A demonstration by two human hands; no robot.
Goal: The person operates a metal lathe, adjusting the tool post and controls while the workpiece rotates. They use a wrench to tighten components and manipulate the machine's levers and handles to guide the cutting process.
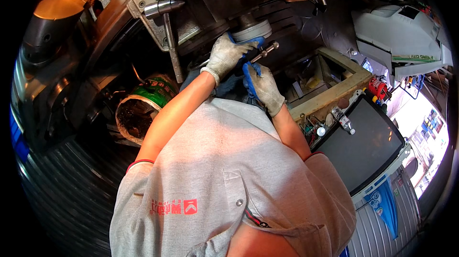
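Observation:
Both my hands wear pale knit gloves with blue palms. My left hand (pixel 226 56) is at the near rim of a round light-grey handwheel (pixel 254 31) on the machine, its thumb and fingers closed along the rim. Just below and to the right, my right hand (pixel 266 88) has its fingers curled in. Close above its fingertips slants a ball-ended metal lever (pixel 265 52). Whatever lies inside the right hand's curl is hidden.
A metal tailstock-like part with a lever (pixel 165 10) stands at upper left. A green-wrapped bucket (pixel 136 109) with a dark inside is left of my arm. To the right are a wooden-framed tray (pixel 330 92), a plastic bottle (pixel 343 120) and a dark flat panel (pixel 363 142).

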